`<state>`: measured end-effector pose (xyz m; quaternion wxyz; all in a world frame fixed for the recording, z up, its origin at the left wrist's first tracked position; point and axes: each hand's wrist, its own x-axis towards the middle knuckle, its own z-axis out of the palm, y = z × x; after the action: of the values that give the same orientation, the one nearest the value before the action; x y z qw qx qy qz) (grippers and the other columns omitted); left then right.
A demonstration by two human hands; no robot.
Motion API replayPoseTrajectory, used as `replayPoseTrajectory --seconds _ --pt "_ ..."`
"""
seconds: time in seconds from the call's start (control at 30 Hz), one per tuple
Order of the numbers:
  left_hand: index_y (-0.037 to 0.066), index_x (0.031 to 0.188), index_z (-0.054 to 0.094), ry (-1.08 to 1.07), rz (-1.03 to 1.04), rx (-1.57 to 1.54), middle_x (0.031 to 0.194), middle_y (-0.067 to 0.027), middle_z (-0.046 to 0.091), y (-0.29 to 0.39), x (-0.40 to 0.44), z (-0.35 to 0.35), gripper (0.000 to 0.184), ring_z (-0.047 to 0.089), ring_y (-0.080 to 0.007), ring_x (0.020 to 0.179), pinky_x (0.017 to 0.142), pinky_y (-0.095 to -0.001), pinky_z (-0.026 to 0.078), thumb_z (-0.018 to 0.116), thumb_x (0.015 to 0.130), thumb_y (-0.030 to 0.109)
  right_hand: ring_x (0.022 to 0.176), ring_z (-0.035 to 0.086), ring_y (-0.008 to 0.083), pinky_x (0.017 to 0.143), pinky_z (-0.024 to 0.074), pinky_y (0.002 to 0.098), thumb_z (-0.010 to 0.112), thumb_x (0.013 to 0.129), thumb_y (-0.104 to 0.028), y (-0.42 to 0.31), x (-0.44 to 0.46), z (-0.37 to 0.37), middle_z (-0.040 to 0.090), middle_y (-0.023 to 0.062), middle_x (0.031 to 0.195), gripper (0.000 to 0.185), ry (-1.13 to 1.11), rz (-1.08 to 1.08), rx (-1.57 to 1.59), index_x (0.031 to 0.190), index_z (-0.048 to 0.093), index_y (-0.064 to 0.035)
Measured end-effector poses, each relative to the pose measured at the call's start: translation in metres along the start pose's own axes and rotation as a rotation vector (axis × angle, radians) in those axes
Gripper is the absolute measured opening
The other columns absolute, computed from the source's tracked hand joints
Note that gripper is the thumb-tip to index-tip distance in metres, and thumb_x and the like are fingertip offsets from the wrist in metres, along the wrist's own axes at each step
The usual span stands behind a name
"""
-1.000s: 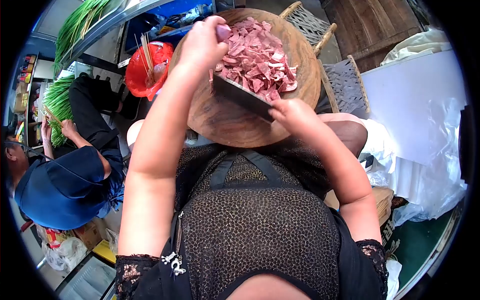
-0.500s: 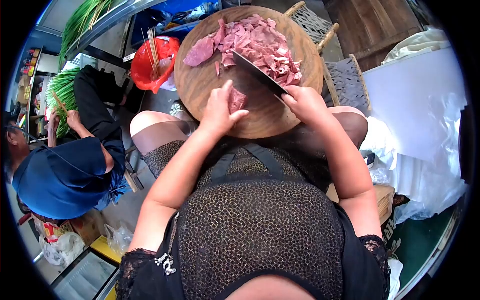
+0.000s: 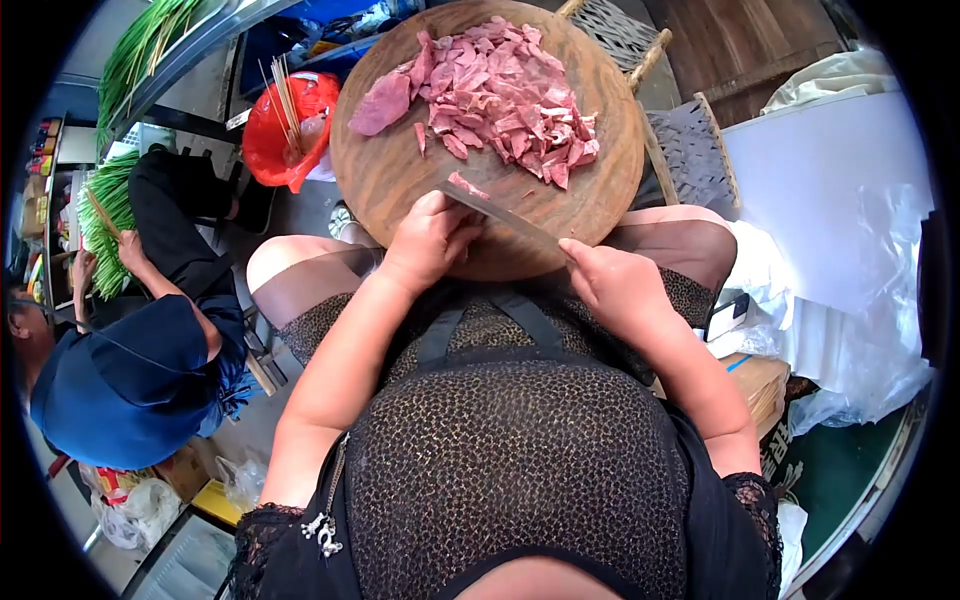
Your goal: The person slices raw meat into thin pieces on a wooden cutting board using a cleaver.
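Observation:
My right hand (image 3: pixel 615 285) is closed round the handle of a knife (image 3: pixel 505 217), its blade reaching left across the near part of a round wooden chopping board (image 3: pixel 370 215). At the blade's other end, my left hand (image 3: pixel 432 240) has its fingers curled over a piece of meat that it mostly hides. A thin slice of meat (image 3: pixel 467 186) shows just beyond the blade. Farther up the board lies a heap of sliced pink meat (image 3: pixel 505 90), with a larger uncut chunk (image 3: pixel 382 104) on its left.
A red plastic bag-lined bucket (image 3: pixel 262 150) holding thin sticks (image 3: pixel 285 105) stands left of the board. At the far left a person in a blue top (image 3: pixel 130 370) handles long green stalks (image 3: pixel 110 205). Woven stools (image 3: pixel 695 155) and a white panel (image 3: pixel 815 190) are on the right.
The knife has come down from the meat heap to my left hand, its blade now between the hand and the heap. My left fingers have curled in over the piece.

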<state>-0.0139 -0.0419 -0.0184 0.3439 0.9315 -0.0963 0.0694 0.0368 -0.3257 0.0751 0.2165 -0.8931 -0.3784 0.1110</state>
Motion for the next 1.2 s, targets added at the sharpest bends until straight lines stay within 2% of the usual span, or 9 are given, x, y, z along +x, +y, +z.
replayPoseTrajectory --seconds 0.13,0.23,0.47,0.57,0.63,0.73,0.9,0.97,1.2 --pt "0.005 0.133 0.060 -0.056 0.108 0.032 0.122 -0.0110 0.060 0.006 0.008 -0.024 0.067 0.066 -0.0243 0.097 0.084 -0.0311 0.057 0.082 0.070 -0.001 0.068 0.068 0.0324 0.058 0.0542 0.0454 0.063 0.091 -0.018 -0.005 0.000 -0.005 0.067 0.0120 0.077 0.029 -0.029 0.001 -0.069 0.119 0.063 -0.0083" --pt "0.006 0.141 0.053 -0.343 -0.141 -0.416 0.119 -0.0069 0.058 0.004 0.011 -0.035 0.078 0.066 -0.0163 0.091 0.079 -0.0311 0.058 0.078 0.069 -0.012 0.066 0.067 0.0315 0.056 0.0538 0.0447 0.064 0.091 -0.018 -0.009 0.001 -0.010 0.065 0.0109 0.074 0.030 -0.044 0.003 -0.091 0.118 0.063 -0.0078" --pt "0.005 0.143 0.049 -0.180 -0.269 -0.585 0.122 -0.0089 0.058 0.006 -0.002 0.002 0.080 0.067 -0.0157 0.089 0.077 -0.0307 0.058 0.076 0.069 -0.013 0.062 0.066 0.0294 0.052 0.0532 0.0424 0.065 0.089 -0.016 -0.007 0.007 -0.011 0.063 0.0100 0.070 0.027 -0.035 -0.032 -0.122 0.114 0.066 -0.0071" --pt "0.003 0.141 0.050 -0.229 -0.302 -0.264 0.132 -0.0130 0.055 0.030 -0.001 -0.008 0.078 0.065 -0.0251 0.105 0.091 -0.0365 0.056 0.078 0.069 -0.007 0.061 0.067 0.0293 0.051 0.0531 0.0422 0.065 0.089 -0.016 -0.006 0.008 -0.015 0.063 0.0100 0.069 0.026 -0.050 -0.048 -0.132 0.113 0.067 -0.0068" --pt "0.003 0.141 0.050 -0.121 -0.124 0.001 0.139 -0.0165 0.050 0.032 0.000 -0.006 0.081 0.054 -0.0352 0.124 0.108 -0.0433 0.046 0.081 0.067 0.001 0.060 0.066 0.0294 0.051 0.0531 0.0421 0.065 0.089 -0.016 -0.002 0.011 -0.020 0.063 0.0099 0.069 0.025 -0.056 -0.066 -0.139 0.112 0.067 -0.0065" --pt "0.004 0.141 0.050 -0.053 0.074 0.112 0.140 -0.0178 0.048 0.018 -0.001 0.006 0.084 0.043 -0.0413 0.134 0.117 -0.0465 0.035 0.082 0.064 0.007 0.060 0.066 0.0296 0.051 0.0532 0.0420 0.064 0.090 -0.016 0.002 0.013 -0.024 0.063 0.0101 0.069 0.024 -0.065 -0.087 -0.147 0.111 0.067 -0.0061" --pt "0.004 0.140 0.051 -0.108 -0.048 -0.035 0.141 -0.0180 0.048 0.024 0.002 -0.004 0.081 0.044 -0.0419 0.133 0.118 -0.0465 0.035 0.083 0.066 0.007 0.061 0.068 0.0302 0.052 0.0539 0.0426 0.062 0.091 -0.015 0.003 0.019 -0.025 0.065 0.0118 0.069 0.022 -0.106 -0.081 -0.132 0.109 0.066 -0.0046" --pt "0.004 0.141 0.050 -0.120 -0.071 -0.058 0.142 -0.0182 0.047 0.024 0.001 -0.005 0.081 0.043 -0.0422 0.134 0.118 -0.0466 0.034 0.083 0.067 0.007 0.072 0.067 0.0337 0.061 0.0546 0.0450 0.058 0.095 -0.015 0.002 0.023 -0.025 0.066 0.0131 0.079 0.025 -0.272 0.012 -0.139 0.118 0.061 -0.0055" --pt "0.006 0.146 0.046 -0.130 -0.074 0.025 0.145 -0.0196 0.043 0.021 -0.003 -0.002 0.084 0.037 -0.0427 0.139 0.118 -0.0472 0.034 0.083 0.071 0.013 0.069 0.068 0.0340 0.059 0.0548 0.0456 0.057 0.094 -0.014 -0.002 0.037 -0.021 0.067 0.0138 0.076 0.021 -0.289 0.004 -0.183 0.112 0.061 -0.0044"
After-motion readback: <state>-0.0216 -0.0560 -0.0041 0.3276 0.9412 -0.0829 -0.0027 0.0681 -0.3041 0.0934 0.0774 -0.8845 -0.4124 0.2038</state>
